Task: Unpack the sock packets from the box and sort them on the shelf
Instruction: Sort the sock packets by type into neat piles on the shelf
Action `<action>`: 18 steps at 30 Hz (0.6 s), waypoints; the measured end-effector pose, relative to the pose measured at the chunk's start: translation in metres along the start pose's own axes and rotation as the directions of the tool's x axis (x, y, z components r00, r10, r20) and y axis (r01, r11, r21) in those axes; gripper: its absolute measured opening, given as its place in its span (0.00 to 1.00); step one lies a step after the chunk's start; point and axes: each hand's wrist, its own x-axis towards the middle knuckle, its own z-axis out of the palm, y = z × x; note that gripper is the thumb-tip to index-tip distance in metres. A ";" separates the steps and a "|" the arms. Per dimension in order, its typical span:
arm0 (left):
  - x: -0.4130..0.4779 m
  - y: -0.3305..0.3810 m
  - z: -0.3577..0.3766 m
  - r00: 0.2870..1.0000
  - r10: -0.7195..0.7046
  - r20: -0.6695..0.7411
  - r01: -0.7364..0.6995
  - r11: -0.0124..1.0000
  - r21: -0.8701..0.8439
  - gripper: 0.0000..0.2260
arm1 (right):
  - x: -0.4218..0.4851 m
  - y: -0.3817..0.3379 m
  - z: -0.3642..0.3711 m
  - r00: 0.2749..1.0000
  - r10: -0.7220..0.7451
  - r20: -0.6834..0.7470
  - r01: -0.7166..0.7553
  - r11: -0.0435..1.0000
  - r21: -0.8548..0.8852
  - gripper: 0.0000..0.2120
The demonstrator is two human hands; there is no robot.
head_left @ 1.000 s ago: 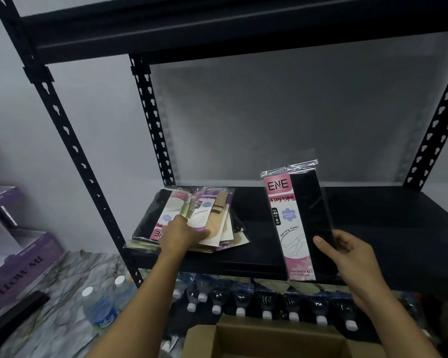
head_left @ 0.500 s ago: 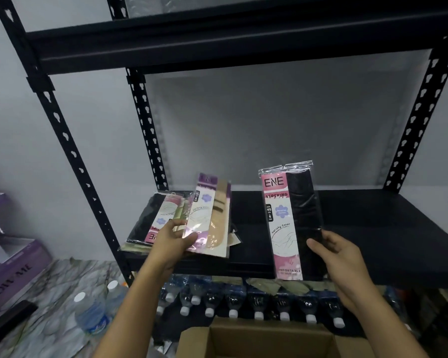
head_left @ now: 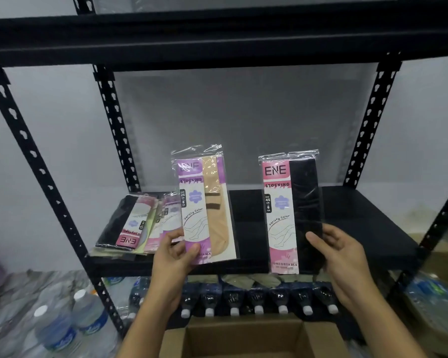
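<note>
Step in hand: sorting, at the comparison stage. Left hand [head_left: 176, 254] pinches the purple packet [head_left: 204, 202] at its lower edge, thumb on the face, fingers behind. The packet is held upright in front of the shelf [head_left: 360, 228], tan sock showing, marked 25. Right hand [head_left: 339, 257] grips the pink packet [head_left: 290, 210] by its lower right side, thumb across the black sock. It is likewise upright, marked 45. Neither packet rests on the shelf. A loose pile [head_left: 140, 223] of packets lies flat on the shelf's left end, just beside the left hand. The box [head_left: 243, 339] stands open below; contents not visible. Judgement: the next move calls for assigning each packet a place by colour or size and laying it flat; the right part of the shelf could take a second group
</note>
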 end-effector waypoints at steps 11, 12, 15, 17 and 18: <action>-0.002 -0.032 0.047 0.991 -0.089 0.097 0.087 0.996 0.019 0.17 | 0.002 -0.003 -0.046 0.996 -0.025 -0.087 0.026 1.000 0.011 0.14; -0.002 -0.034 0.051 0.990 -0.096 0.101 0.095 0.995 0.018 0.16 | 0.003 -0.002 -0.050 0.994 -0.023 -0.104 0.024 1.000 0.008 0.14; -0.003 -0.040 0.060 0.987 -0.114 0.117 0.111 0.993 0.030 0.16 | 0.014 0.001 -0.064 0.990 -0.018 -0.140 0.016 1.000 -0.017 0.11; -0.002 -0.044 0.063 0.984 -0.121 0.132 0.118 0.993 0.027 0.16 | 0.028 0.000 -0.076 0.986 -0.013 -0.166 0.006 0.999 -0.039 0.11; -0.003 -0.047 0.065 0.982 -0.123 0.141 0.121 0.992 0.024 0.16 | 0.037 -0.001 -0.083 0.984 -0.001 -0.179 -0.009 0.998 -0.055 0.11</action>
